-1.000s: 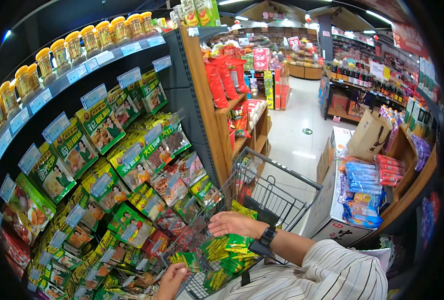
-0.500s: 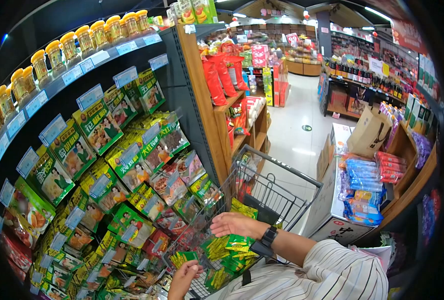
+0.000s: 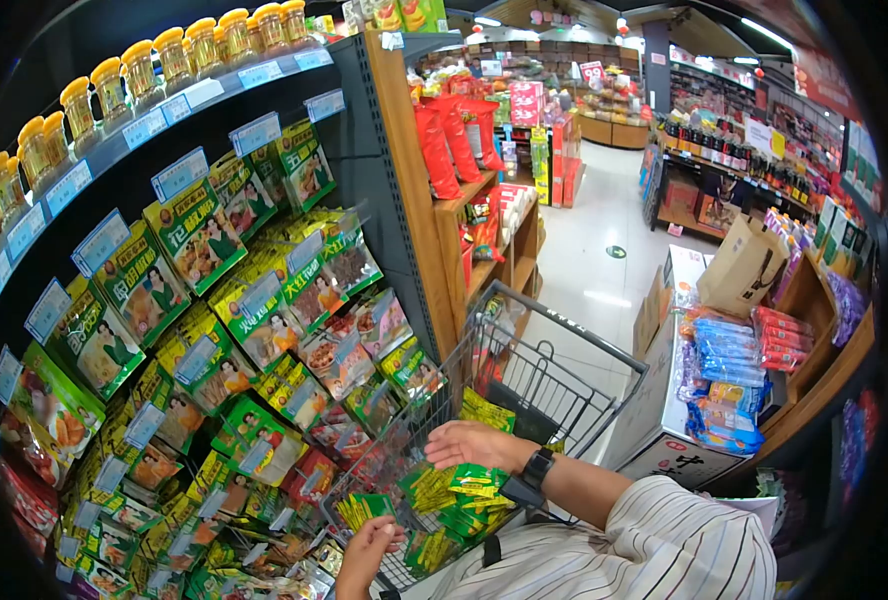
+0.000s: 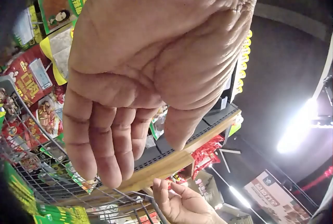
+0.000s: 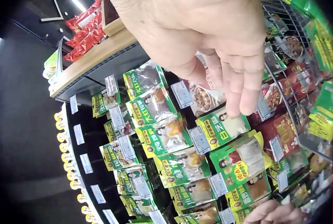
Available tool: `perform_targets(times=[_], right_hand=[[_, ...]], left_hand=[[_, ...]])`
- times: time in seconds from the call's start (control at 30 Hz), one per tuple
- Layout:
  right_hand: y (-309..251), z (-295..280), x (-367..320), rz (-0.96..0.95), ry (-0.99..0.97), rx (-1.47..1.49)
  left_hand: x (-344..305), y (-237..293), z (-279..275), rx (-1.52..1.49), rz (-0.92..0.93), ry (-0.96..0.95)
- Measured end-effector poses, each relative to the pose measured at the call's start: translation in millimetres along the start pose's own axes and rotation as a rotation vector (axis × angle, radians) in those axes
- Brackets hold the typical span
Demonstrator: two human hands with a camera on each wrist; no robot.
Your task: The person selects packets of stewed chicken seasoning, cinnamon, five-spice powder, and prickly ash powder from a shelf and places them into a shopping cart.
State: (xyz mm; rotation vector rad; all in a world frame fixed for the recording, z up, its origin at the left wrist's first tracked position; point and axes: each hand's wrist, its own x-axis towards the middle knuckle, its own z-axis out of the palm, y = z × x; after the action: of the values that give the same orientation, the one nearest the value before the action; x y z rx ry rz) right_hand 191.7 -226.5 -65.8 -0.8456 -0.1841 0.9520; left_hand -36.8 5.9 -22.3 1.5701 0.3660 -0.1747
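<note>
My right hand (image 3: 476,447), with a dark watch at its wrist, hovers over a wire shopping cart (image 3: 576,408). Its fingers are extended and nothing is in them. Lower down, my left hand (image 3: 372,545) is at the cart's near left side, beside some green and yellow packets (image 3: 364,508). The left wrist view shows this left hand (image 4: 151,73) palm on, its fingers loosely straight and bare. More green and yellow packets (image 3: 474,485) lie in the cart under the right hand. In the right wrist view, the right hand (image 5: 208,36) overlaps the hanging seasoning bags (image 5: 221,128).
Seasoning bags (image 3: 199,235) hang in rows with price tags on the left rack. Yellow-lidded jars (image 3: 144,75) line the shelf above. Red bags (image 3: 439,150) stand on a wooden shelf ahead. Blue packs (image 3: 729,350) and a paper bag (image 3: 744,265) are on boxes at the right, past the aisle floor (image 3: 604,200).
My left hand has shifted a little to the right, closer to the cart's inside. The right hand stays nearly in place over the cart. The head view has swung slightly.
</note>
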Motion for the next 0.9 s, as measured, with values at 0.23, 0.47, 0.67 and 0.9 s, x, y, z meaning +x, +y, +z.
perform_targets(times=[0.23,0.47,0.67,0.9], right_hand=[[8,-54,17,-0.011,-0.069,0.051],[-33,-78,15,-0.055,-0.034,-0.311],[-21,-106,27,0.232,0.255,-0.757],[-5,-179,44,0.517,0.214,-0.823]], left_hand=[[18,-31,-14,0.005,0.053,-0.021],[12,-25,-9,0.022,-0.009,0.052],[14,-34,-4,-0.025,-0.108,0.09],[19,-33,11,-0.028,-0.147,0.137]])
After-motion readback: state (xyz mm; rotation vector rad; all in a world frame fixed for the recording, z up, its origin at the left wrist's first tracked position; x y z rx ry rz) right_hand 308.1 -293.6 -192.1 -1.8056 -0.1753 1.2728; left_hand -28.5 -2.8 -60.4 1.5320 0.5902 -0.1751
